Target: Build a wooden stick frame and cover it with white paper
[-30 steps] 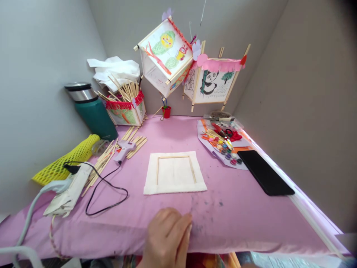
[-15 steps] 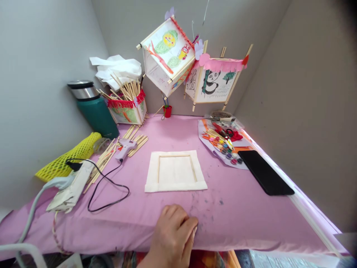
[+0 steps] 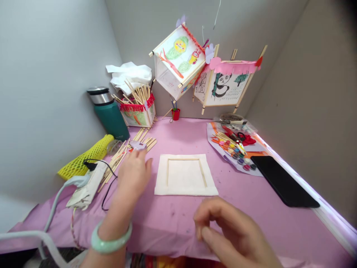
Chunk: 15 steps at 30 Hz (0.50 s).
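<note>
Pink cloth separates the white sheet from the table's front edge; another stretch of it lies between sheet and black phone. On the sheet, three thin sticks outline a frame open toward the front. Grey walls bound the table left, back and right. Left hand: fingers at the glue gun, thumb spread away; grip hidden. Right hand: near front edge, fingers loosely curled, thumb near index; contents, if any, cannot be told.
</note>
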Each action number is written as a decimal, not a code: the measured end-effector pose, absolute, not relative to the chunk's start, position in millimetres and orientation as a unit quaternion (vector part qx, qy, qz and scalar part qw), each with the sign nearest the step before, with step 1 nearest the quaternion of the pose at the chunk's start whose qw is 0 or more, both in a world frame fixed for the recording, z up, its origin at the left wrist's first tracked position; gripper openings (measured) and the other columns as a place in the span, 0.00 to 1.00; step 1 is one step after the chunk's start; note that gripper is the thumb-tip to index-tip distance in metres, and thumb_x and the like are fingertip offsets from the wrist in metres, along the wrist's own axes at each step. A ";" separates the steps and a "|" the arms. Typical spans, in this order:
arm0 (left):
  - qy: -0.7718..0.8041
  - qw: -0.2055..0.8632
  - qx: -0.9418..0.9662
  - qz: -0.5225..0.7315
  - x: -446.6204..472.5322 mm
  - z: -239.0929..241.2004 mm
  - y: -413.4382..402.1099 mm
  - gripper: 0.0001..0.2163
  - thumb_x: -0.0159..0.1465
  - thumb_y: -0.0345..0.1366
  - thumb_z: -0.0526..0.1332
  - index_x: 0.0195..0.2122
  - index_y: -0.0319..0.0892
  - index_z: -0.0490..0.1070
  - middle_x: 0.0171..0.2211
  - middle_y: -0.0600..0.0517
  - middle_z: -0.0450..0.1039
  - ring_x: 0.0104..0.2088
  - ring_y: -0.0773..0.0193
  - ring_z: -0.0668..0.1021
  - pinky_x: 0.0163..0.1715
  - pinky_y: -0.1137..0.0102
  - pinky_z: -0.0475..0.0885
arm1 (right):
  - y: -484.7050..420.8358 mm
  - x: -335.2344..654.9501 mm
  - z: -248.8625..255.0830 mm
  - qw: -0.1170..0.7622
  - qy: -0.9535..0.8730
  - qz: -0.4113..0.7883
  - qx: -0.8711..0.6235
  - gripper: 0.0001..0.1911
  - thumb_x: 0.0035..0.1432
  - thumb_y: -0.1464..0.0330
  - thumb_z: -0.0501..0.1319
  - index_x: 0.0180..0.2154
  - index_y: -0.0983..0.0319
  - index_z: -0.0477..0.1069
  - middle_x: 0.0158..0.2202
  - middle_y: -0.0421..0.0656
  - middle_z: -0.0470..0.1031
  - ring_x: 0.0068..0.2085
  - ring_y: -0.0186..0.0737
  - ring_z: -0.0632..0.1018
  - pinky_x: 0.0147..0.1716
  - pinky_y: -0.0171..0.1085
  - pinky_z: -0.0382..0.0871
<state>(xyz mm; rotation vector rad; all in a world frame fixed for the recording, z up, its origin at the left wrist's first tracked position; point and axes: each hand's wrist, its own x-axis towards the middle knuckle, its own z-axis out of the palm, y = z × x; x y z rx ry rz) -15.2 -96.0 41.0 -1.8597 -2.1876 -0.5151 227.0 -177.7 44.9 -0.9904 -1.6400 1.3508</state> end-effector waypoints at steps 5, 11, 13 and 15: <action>-0.836 0.065 -0.544 -0.004 -52.0 51.9 -51.7 0.16 0.61 0.41 0.53 0.39 0.34 0.74 0.41 0.34 0.76 0.42 0.43 0.78 0.36 0.58 0.71 | -153.9 215.4 38.5 0.344 -0.678 0.489 -0.428 0.06 0.59 0.68 0.55 0.32 0.60 0.68 0.27 0.38 0.70 0.31 0.34 0.72 0.32 0.32 0.66; -0.840 0.061 -0.539 0.020 -63.9 50.6 -48.5 0.14 0.60 0.35 0.53 0.42 0.35 0.72 0.40 0.33 0.76 0.42 0.42 0.78 0.34 0.59 0.70 | -153.3 220.5 25.1 0.327 -0.707 0.453 -0.434 0.07 0.59 0.68 0.53 0.32 0.61 0.68 0.27 0.39 0.71 0.30 0.35 0.72 0.31 0.32 0.65; -0.841 0.097 -0.532 -0.007 -62.4 56.1 -59.3 0.17 0.63 0.38 0.51 0.47 0.35 0.70 0.39 0.32 0.75 0.41 0.41 0.77 0.34 0.57 0.70 | -152.1 221.6 24.8 0.328 -0.705 0.448 -0.441 0.07 0.59 0.69 0.53 0.32 0.60 0.69 0.28 0.39 0.71 0.30 0.35 0.72 0.31 0.32 0.65; -0.832 0.149 -0.527 -0.086 -54.6 60.8 -75.6 0.19 0.64 0.41 0.51 0.51 0.36 0.66 0.39 0.34 0.75 0.40 0.42 0.77 0.35 0.57 0.70 | -150.4 221.5 24.6 0.337 -0.705 0.442 -0.441 0.07 0.60 0.69 0.53 0.32 0.60 0.69 0.28 0.39 0.71 0.30 0.35 0.72 0.30 0.32 0.65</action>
